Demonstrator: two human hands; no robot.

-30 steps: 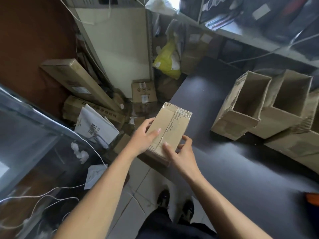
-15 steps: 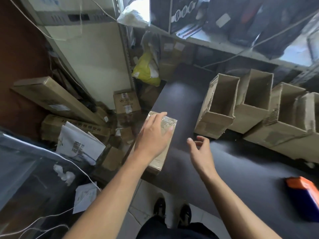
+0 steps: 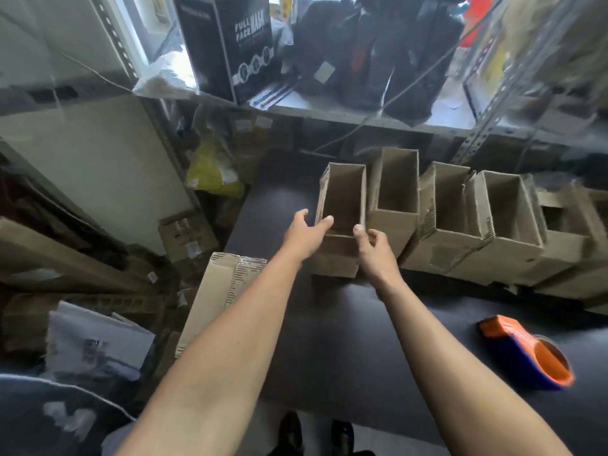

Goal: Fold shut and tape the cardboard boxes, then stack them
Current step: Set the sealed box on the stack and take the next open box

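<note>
While both reach in, left hand (image 3: 304, 236) spread at open box (image 3: 342, 222) rim, right hand (image 3: 373, 246) pinching its near flap.

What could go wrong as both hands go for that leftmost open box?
1. The taped box lies at the table's left edge and seems to overhang it; the left forearm passes right above and could knock it off.
2. The open box stands tight against its neighbour; pulling it out may drag or tip the row.
3. Left hand and right hand only reach the near rim, so the grip may land on a thin flap that bends.
</note>
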